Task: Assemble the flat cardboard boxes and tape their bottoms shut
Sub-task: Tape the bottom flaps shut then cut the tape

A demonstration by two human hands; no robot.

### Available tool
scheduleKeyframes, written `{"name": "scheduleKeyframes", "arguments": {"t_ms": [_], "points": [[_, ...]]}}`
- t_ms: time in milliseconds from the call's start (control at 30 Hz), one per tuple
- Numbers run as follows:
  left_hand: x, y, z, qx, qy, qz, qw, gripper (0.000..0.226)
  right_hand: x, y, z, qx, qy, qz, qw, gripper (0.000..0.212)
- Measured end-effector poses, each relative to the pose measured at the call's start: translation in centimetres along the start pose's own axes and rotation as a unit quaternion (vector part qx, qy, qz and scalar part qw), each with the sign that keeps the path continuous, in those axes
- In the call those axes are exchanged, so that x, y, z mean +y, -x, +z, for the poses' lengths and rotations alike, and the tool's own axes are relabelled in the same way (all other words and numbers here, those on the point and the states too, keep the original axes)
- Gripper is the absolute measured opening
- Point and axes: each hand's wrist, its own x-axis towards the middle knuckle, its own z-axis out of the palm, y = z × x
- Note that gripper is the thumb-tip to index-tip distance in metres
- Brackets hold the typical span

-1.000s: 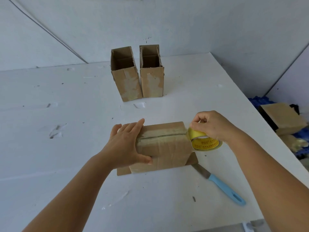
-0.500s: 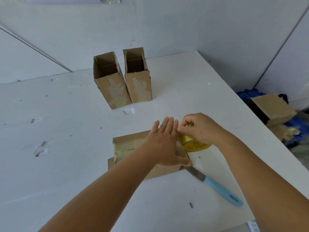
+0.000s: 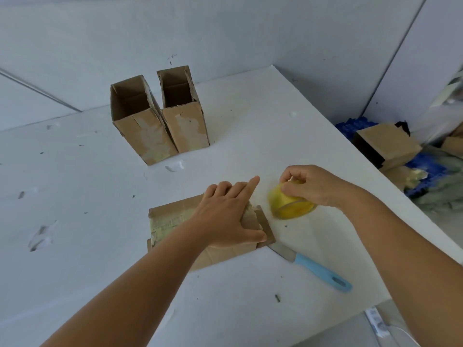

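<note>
A left hand is pressing flat, fingers straight, on a taped brown cardboard box while the right hand is gripping a yellow tape roll just beside it.

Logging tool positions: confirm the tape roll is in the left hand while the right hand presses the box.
Wrong way round. In the head view the right hand grips the tape roll, and the left hand presses flat on the box.
</note>
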Motion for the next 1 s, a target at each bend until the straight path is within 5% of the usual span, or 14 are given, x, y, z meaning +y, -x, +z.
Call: {"name": "scheduleKeyframes", "arguments": {"t_ms": [167, 333, 567, 767, 1000], "points": [[-0.1, 0.0, -0.5, -0.027, 0.019, 0.003, 0.999, 0.103, -0.5, -0.2, -0.4, 0.042, 0.149, 0.029, 0.988, 0.014], [0.2, -2.2, -2.1, -0.022, 0.051, -0.019, 0.998, 0.059, -1.3, 0.2, -0.9, 0.052, 0.226, 0.005, 0.973, 0.026], [0.8, -5.7, -4.8, -0.212, 0.236, 0.009, 0.948, 0.087, -0.7, -0.4, -1.1, 0.071, 0.273, -0.007, 0.96, 0.037], [0.3, -5.8, -5.3, -0.226, 0.361, 0.008, 0.905, 0.07, -0.5, 0.2, -0.8, 0.088, 0.262, -0.016, 0.961, 0.037], [-0.2, -5.8, -4.4, -0.185, 0.411, -0.012, 0.893, 0.066, 0.6, 2.6, 1.6, 0.132, 0.13, 0.01, 0.983, 0.046]]}}
